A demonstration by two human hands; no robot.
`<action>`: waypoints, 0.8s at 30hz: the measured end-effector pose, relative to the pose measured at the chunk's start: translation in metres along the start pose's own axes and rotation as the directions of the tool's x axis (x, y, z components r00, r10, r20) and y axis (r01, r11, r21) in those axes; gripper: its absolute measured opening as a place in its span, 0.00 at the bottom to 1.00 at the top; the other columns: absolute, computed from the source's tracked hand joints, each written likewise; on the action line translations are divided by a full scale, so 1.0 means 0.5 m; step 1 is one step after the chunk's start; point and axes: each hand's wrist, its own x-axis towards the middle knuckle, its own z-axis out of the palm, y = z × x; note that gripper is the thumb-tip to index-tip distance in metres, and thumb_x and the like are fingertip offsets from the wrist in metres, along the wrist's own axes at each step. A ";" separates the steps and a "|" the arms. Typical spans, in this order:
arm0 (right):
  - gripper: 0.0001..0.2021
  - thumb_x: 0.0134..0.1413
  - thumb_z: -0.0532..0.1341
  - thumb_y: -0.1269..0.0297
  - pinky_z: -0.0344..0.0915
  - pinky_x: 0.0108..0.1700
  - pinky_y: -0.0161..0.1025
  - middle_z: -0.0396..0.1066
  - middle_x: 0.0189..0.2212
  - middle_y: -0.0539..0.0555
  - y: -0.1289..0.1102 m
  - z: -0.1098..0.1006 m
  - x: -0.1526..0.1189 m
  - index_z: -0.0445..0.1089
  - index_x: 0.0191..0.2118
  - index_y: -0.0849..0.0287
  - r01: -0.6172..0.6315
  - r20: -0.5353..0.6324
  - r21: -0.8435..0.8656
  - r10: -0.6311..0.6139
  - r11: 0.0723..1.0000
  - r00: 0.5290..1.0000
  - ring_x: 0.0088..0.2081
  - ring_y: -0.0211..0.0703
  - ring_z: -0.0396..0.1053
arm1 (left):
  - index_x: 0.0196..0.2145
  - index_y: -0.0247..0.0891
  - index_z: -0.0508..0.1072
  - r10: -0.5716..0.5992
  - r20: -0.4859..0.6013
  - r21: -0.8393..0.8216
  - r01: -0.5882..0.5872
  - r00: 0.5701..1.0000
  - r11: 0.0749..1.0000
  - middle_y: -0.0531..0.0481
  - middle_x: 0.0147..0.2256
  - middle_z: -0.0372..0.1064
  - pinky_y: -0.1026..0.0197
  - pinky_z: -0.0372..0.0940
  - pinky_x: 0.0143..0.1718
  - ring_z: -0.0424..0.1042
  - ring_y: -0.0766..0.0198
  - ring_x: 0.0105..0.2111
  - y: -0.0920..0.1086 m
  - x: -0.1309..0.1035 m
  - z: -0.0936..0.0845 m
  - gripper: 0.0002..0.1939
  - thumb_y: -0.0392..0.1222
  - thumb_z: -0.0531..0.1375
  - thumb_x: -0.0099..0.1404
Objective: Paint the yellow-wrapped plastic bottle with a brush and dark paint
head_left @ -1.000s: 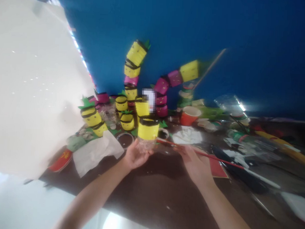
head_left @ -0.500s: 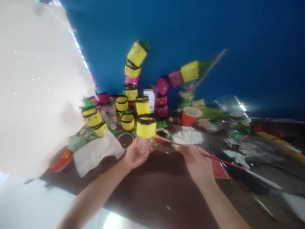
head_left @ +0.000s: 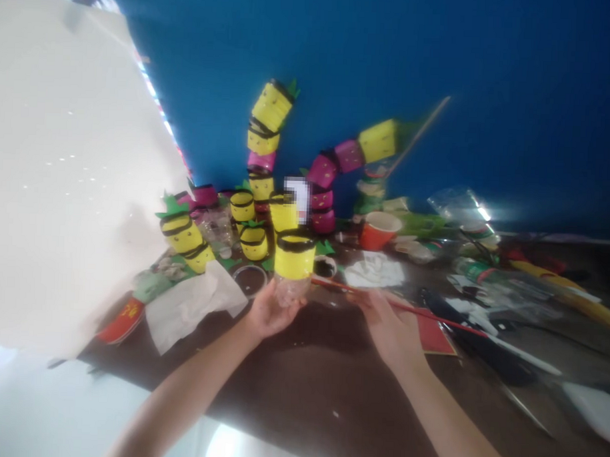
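The left hand (head_left: 269, 312) has its grip clamped round the clear lower part of a plastic bottle (head_left: 294, 265), held upright just above the dark counter (head_left: 329, 389); the bottle's upper part is wrapped in yellow with a black band at the top. The right hand (head_left: 392, 328) has its grip closed on a thin red-handled brush (head_left: 407, 308), which lies nearly level, its tip reaching left to the yellow wrap at the bottle's right side; blur hides whether the tip touches. Behind the bottle, against the blue wall (head_left: 440, 73), stand leaning stacks of yellow and pink wrapped bottles (head_left: 266, 130) with green leaf tops. An orange paper cup (head_left: 379, 230) stands right of them, with crumpled white tissue (head_left: 373, 271) near it. Left of the held bottle lies a white cloth (head_left: 192, 304) beside a red dish (head_left: 122, 319). A large white sheet (head_left: 61, 180) fills the left side.
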 end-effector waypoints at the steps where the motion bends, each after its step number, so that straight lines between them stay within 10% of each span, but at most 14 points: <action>1: 0.11 0.40 0.70 0.54 0.74 0.39 0.43 0.77 0.25 0.51 0.000 0.000 0.000 0.76 0.26 0.56 -0.002 -0.008 0.005 0.002 1.000 1.000 0.29 0.43 0.75 | 0.49 0.32 0.68 -0.004 0.016 -0.001 0.004 1.000 1.000 0.41 0.38 0.73 0.69 0.66 0.28 0.71 0.67 0.28 0.001 0.000 -0.001 0.25 0.50 0.61 0.57; 12: 0.08 0.43 0.68 0.56 0.73 0.38 0.42 0.77 0.25 0.51 -0.004 -0.016 0.020 0.76 0.25 0.55 0.088 -0.019 0.012 -0.087 0.996 0.996 0.29 0.42 0.75 | 0.50 0.30 0.66 -0.012 0.047 -0.076 0.016 0.999 0.997 0.41 0.32 0.70 0.71 0.63 0.20 0.65 0.71 0.22 0.004 -0.010 0.012 0.32 0.59 0.59 0.57; 24: 0.10 0.41 0.70 0.53 0.72 0.37 0.37 0.77 0.27 0.50 -0.002 0.000 -0.008 0.77 0.27 0.54 -0.007 0.046 0.014 0.006 1.000 0.999 0.30 0.39 0.74 | 0.45 0.35 0.71 0.154 0.047 0.017 -0.155 0.987 0.988 0.45 0.40 0.74 0.62 0.65 0.45 0.73 0.61 0.40 -0.015 0.007 -0.004 0.18 0.39 0.63 0.56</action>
